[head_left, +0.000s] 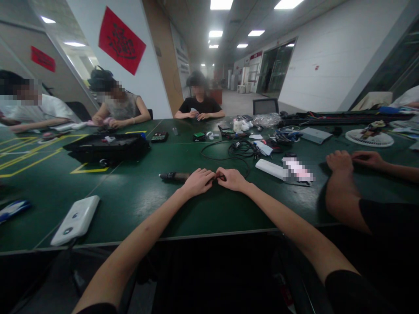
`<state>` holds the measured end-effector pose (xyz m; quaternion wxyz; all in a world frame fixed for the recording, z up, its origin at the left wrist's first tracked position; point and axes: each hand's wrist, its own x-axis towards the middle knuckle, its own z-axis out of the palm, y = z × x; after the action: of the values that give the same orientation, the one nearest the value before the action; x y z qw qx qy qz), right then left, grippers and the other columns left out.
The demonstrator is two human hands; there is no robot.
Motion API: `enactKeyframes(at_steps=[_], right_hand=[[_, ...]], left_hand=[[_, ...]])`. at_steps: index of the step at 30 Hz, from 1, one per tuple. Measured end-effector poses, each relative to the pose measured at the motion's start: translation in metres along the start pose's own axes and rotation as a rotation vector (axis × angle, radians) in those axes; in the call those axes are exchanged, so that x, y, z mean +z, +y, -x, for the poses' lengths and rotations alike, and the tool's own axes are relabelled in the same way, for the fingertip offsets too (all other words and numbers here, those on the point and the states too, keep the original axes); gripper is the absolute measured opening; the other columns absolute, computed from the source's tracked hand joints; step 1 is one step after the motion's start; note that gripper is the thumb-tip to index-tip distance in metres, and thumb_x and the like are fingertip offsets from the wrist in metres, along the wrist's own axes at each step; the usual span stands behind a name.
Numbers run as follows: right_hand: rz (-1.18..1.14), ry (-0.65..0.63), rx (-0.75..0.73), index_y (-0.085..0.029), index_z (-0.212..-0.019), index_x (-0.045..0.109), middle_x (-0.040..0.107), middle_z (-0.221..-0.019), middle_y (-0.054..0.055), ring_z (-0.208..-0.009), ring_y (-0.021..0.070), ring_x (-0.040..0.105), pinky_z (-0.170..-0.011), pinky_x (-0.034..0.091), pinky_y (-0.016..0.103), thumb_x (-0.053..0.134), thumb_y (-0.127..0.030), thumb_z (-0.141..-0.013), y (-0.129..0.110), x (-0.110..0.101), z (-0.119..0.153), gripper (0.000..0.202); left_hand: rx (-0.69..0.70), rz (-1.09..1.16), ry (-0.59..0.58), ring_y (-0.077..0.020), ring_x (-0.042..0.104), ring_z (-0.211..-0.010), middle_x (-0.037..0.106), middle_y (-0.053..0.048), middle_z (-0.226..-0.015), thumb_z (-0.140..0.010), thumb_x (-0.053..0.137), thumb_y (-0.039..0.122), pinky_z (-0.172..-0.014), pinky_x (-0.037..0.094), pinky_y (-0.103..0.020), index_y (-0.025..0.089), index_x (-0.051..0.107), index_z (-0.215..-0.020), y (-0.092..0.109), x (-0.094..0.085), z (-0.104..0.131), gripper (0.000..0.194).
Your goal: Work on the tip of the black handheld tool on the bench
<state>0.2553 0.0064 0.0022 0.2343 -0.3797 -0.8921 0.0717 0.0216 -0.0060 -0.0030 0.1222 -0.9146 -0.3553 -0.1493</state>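
Observation:
A dark, pen-shaped electric screwdriver (175, 176) lies on the green table, its metal tip toward the left. My left hand (198, 182) is closed around its rear end and covers that part. Close beside it, my right hand (231, 179) pinches the black cable (245, 163) where it meets the tool's back. Whether the plug is seated in the screwdriver cannot be made out, since the fingers hide the joint. From my right hand the cable loops back toward a coil (240, 148) farther up the table.
Left stands a black open case (108, 146); nearer lies a white device (76, 219). To the right are a white power bank (271, 169), a co-worker's arm (343, 192), a grey box (316, 135) and a round fan grille (369, 138). Several people sit around the table (183, 213).

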Motion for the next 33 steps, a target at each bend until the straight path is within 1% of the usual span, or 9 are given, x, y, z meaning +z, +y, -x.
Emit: enactKeyframes(at_steps=[8,14,18,23,28,30,33], right_hand=[[0.005,-0.011,0.011,-0.023,-0.109,0.059,0.068,-0.085,0.0,-0.076,0.0166,0.061,-0.068,0.032,0.024,0.066,-0.026,-0.091,0.0005,0.0,-0.001,0.02],[0.008,-0.002,0.017,-0.023,-0.108,0.059,0.068,-0.083,-0.001,-0.075,0.0167,0.062,-0.069,0.034,0.024,0.066,-0.025,-0.091,-0.0011,-0.0004,-0.0004,0.018],[0.006,-0.01,0.025,-0.023,-0.109,0.06,0.069,-0.085,0.0,-0.077,0.017,0.062,-0.069,0.034,0.024,0.066,-0.025,-0.091,-0.0032,-0.002,-0.0001,0.019],[-0.001,-0.017,0.024,-0.023,-0.109,0.06,0.069,-0.086,0.0,-0.077,0.0171,0.063,-0.069,0.034,0.024,0.066,-0.026,-0.092,-0.0029,-0.0022,-0.0005,0.019],[0.001,-0.005,0.014,-0.023,-0.108,0.06,0.068,-0.084,-0.001,-0.075,0.0164,0.062,-0.068,0.033,0.024,0.066,-0.026,-0.091,-0.0012,-0.0002,-0.0008,0.019],[0.003,-0.002,0.014,-0.023,-0.109,0.06,0.067,-0.083,-0.002,-0.074,0.0161,0.061,-0.068,0.033,0.023,0.066,-0.025,-0.091,-0.0012,0.0,-0.0008,0.019],[0.008,-0.004,0.019,-0.023,-0.109,0.06,0.067,-0.083,-0.001,-0.074,0.0163,0.061,-0.068,0.033,0.024,0.066,-0.026,-0.091,-0.002,-0.0005,-0.0006,0.019]], left_hand=[[-0.036,-0.021,-0.01,-0.0233,0.06,-0.098,0.068,-0.006,-0.106,-0.103,0.051,0.037,-0.085,0.041,-0.039,0.023,0.059,-0.114,-0.0011,0.0041,-0.0039,0.02],[-0.012,-0.004,-0.001,-0.0235,0.06,-0.1,0.068,-0.007,-0.107,-0.101,0.053,0.033,-0.088,0.041,-0.039,0.023,0.059,-0.115,-0.0004,-0.0002,-0.0008,0.019],[-0.04,-0.025,-0.02,-0.0236,0.06,-0.097,0.068,-0.007,-0.105,-0.104,0.05,0.036,-0.085,0.041,-0.039,0.023,0.06,-0.113,-0.0011,0.0022,-0.0039,0.018],[-0.043,-0.042,-0.025,-0.0246,0.061,-0.099,0.068,-0.007,-0.107,-0.103,0.05,0.039,-0.086,0.041,-0.04,0.024,0.059,-0.119,-0.0001,0.0031,-0.0044,0.023],[-0.003,-0.011,-0.018,-0.0244,0.06,-0.103,0.067,-0.008,-0.112,-0.102,0.049,0.032,-0.09,0.041,-0.04,0.024,0.059,-0.122,-0.001,0.0002,-0.0001,0.023],[0.014,-0.021,-0.028,-0.0241,0.06,-0.103,0.067,-0.008,-0.112,-0.103,0.048,0.032,-0.089,0.04,-0.04,0.025,0.059,-0.121,-0.0019,0.0011,-0.0007,0.022],[-0.002,-0.055,-0.031,-0.0243,0.06,-0.1,0.068,-0.007,-0.109,-0.105,0.046,0.035,-0.086,0.04,-0.04,0.025,0.059,-0.123,-0.0018,0.004,-0.0039,0.024]])
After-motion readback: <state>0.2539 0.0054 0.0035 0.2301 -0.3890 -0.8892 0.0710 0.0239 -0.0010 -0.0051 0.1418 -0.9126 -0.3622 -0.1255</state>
